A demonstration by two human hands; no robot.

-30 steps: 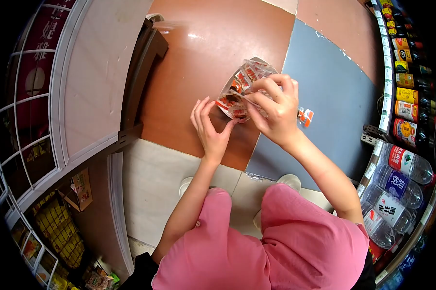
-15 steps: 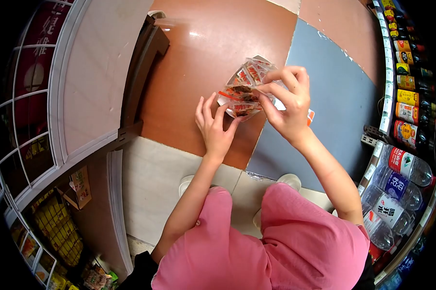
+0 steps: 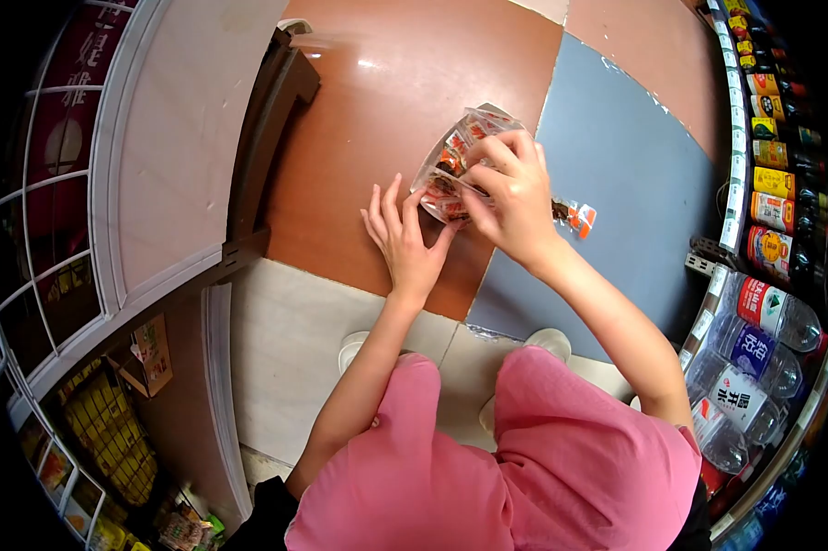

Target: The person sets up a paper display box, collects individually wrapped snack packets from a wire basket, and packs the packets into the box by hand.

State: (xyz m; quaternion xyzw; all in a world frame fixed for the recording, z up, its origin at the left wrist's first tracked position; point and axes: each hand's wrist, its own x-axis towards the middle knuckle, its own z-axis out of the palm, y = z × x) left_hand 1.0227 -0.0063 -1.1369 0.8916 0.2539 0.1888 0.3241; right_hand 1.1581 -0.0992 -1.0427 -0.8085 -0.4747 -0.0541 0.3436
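Note:
A light-rimmed container (image 3: 423, 174) on the orange-brown floor tile holds several small clear packets (image 3: 455, 151) with red and orange print and dark contents. My left hand (image 3: 408, 248) is at its near left edge, fingers spread, thumb and fingertips touching the side. Over the right part of the container is my right hand (image 3: 515, 202), its fingers bent together at the packets; what they pinch is hidden. One loose packet (image 3: 579, 219) with orange ends lies on the grey tile, just right of my right hand.
Shelves on the right carry sauce bottles (image 3: 772, 211) and large water bottles (image 3: 749, 399). A brown frame (image 3: 276, 129) and a white panel (image 3: 180, 138) stand on the left, beside a wire rack (image 3: 33, 184). My shoes (image 3: 550, 343) are near the bottom middle.
My right hand moved up and right, then came back left and down over the container. The loose packet, partly covered half a second ago, shows again. My left hand stays at the edge.

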